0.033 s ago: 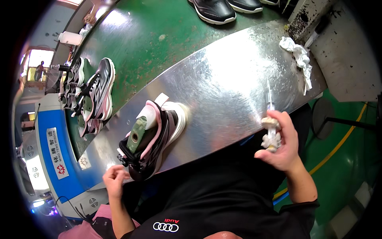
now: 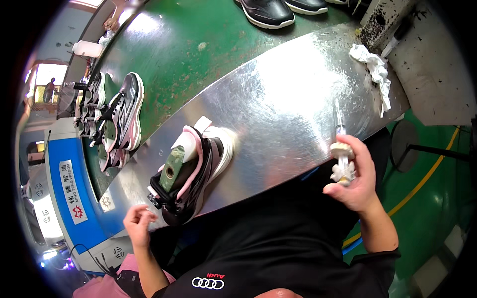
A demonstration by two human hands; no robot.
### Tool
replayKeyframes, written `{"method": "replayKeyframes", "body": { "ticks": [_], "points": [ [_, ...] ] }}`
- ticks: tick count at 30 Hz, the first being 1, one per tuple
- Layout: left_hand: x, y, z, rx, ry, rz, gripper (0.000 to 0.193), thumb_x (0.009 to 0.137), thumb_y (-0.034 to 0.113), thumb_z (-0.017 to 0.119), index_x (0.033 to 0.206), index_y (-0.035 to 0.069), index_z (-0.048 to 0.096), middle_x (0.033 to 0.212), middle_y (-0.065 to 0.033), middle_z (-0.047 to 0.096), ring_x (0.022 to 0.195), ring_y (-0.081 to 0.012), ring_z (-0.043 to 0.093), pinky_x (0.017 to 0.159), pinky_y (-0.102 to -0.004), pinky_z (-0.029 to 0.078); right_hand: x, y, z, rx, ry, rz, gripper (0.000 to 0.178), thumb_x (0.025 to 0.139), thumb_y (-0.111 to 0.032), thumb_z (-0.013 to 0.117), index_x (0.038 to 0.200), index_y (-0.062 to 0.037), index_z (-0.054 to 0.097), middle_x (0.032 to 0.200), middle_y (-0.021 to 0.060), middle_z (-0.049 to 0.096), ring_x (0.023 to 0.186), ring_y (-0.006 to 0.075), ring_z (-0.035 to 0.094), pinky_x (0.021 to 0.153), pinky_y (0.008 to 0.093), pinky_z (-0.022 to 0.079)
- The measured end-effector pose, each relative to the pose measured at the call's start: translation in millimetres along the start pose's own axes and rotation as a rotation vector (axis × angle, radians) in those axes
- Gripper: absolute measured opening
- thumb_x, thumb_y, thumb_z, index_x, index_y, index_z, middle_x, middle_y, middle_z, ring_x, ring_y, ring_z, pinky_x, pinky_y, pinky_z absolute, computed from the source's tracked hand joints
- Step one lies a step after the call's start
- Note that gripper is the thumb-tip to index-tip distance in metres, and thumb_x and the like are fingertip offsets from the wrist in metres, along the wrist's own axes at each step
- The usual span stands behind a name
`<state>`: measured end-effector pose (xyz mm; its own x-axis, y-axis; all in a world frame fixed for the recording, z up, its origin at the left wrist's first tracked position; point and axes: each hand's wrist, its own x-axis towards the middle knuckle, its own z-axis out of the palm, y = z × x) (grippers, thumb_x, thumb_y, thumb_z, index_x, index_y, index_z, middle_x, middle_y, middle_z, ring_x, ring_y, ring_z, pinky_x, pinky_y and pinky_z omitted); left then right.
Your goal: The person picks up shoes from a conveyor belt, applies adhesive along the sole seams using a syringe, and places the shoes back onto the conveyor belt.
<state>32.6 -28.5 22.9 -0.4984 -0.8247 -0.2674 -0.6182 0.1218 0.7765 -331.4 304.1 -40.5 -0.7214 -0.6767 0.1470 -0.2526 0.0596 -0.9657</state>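
My right hand (image 2: 358,174), at the right over the near edge of the metal worktop (image 2: 273,144), is closed around a clear syringe (image 2: 344,158). White, crusted lumps cover parts of the syringe, and its thin tip points away from me. A sneaker (image 2: 198,171) in black, grey and pink with a white sole stands on the worktop left of centre. Its camouflage-patterned tongue is pulled up, and its toe is toward me. Just left of that toe, apart from it, my left hand (image 2: 137,226) has its fingers curled in. What they hold, if anything, is hidden.
Crumpled white tissue (image 2: 375,74) lies at the worktop's far right, beside a stained grey panel (image 2: 432,64). Several similar sneakers (image 2: 126,114) stand on the green surface (image 2: 184,54) at the left. Black shoes (image 2: 268,11) are at the far edge. A blue-fronted machine (image 2: 69,184) stands at left.
My left hand has shifted slightly left, away from the sneaker's toe. My right hand has moved a little to the right with the syringe. The sneaker stays in place.
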Motion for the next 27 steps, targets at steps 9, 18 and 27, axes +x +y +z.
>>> {"method": "replayKeyframes", "body": {
  "ticks": [9,18,27],
  "points": [
    [16,72,85,-0.107,-0.128,0.603,0.098,0.059,0.037,0.086,0.131,-0.004,0.035,0.130,-0.0193,0.043,0.119,-0.0276,0.045,0.101,-0.0368,0.033,-4,-23,29,0.060,-0.249,-0.102,0.074,0.061,-0.032,0.084,0.118,0.0001,0.050,0.103,0.0147,0.059,0.087,0.0279,0.061,0.079,0.0336,0.049],
    [23,71,107,-0.058,-0.108,0.628,0.088,0.065,0.018,0.084,0.130,0.003,0.027,0.131,-0.0277,0.039,0.122,-0.0322,0.042,0.104,-0.0426,0.032,21,-6,103,0.445,-0.288,-0.055,0.083,0.076,-0.021,0.077,0.134,-0.0060,0.019,0.130,0.0165,0.044,0.102,0.0169,0.047,0.092,0.0334,0.039],
    [23,70,103,-0.018,-0.137,0.658,0.086,0.063,0.009,0.081,0.128,0.005,0.024,0.129,-0.0328,0.038,0.119,-0.0350,0.044,0.101,-0.0437,0.035,44,-9,122,0.622,-0.329,-0.017,0.082,0.081,-0.023,0.072,0.136,-0.0058,0.014,0.131,0.0156,0.043,0.112,0.0172,0.043,0.098,0.0341,0.035]
  ]
}}
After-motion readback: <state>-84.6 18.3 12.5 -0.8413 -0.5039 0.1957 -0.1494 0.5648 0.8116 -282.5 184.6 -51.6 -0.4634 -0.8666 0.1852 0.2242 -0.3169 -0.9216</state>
